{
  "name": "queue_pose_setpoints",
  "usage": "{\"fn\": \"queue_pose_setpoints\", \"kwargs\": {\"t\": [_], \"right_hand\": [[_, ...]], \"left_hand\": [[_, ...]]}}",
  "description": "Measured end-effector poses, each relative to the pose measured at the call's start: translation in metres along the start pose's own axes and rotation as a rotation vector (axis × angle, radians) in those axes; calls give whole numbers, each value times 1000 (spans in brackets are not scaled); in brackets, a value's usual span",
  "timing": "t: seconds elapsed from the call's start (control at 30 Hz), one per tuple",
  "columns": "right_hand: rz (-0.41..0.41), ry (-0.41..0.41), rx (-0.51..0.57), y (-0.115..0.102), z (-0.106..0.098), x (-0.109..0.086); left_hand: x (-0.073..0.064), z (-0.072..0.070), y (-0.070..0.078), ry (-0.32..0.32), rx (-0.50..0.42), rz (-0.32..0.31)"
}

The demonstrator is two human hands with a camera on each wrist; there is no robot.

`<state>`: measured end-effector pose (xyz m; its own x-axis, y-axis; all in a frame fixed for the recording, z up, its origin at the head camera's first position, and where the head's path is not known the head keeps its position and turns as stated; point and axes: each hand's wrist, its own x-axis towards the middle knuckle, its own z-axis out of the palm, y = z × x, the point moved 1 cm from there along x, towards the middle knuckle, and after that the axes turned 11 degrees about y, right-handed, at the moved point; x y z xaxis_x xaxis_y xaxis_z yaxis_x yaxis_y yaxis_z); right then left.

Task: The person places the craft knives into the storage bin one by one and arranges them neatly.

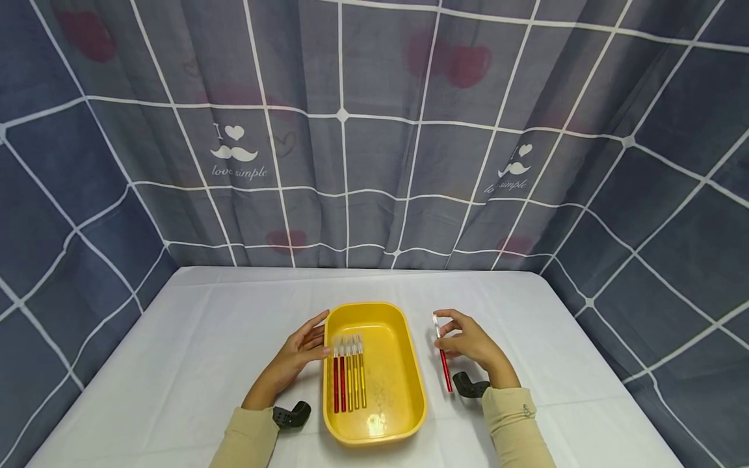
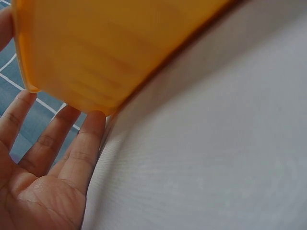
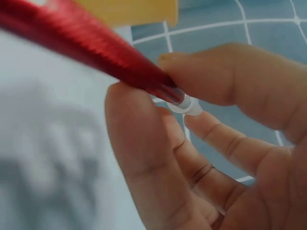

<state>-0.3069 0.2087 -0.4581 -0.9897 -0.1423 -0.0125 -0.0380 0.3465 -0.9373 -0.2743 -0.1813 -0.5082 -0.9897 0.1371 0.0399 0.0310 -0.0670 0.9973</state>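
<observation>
A yellow plastic tray [image 1: 398, 383] stands on the table. Inside it, towards its left side, several slim craft knives [image 1: 350, 380] with clear caps lie side by side, red handles on the left and gold ones on the right. My left hand [image 1: 301, 351] holds the tray's left wall, thumb over the rim and fingertips against the outside, as the left wrist view shows. Right of the tray, my right hand [image 1: 468, 339] pinches a red craft knife [image 3: 110, 50] near its knurled metal collar. Its clear-capped end points away from me.
A white cloth covers the table [image 1: 234, 325]. Grey-blue curtains [image 1: 374, 162] with white lines hang behind it and on both sides. Black devices [image 1: 292, 415] sit at both wrists.
</observation>
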Motion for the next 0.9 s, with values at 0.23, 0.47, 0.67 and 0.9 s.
{"fn": "queue_pose_setpoints", "kwargs": {"t": [0.23, 0.47, 0.67, 0.9], "right_hand": [[-47, -47, 46, -15, 6, -4], [-70, -85, 63, -25, 12, -7], [-86, -97, 53, -31, 16, -6], [-104, -103, 42, -41, 22, -7]], "left_hand": [[-1, -2, -1, -8, -19, 24], [-1, -2, -1, -14, -17, 30], [-1, -1, 0, -11, -12, 30], [-1, -1, 0, -3, -11, 32]]}}
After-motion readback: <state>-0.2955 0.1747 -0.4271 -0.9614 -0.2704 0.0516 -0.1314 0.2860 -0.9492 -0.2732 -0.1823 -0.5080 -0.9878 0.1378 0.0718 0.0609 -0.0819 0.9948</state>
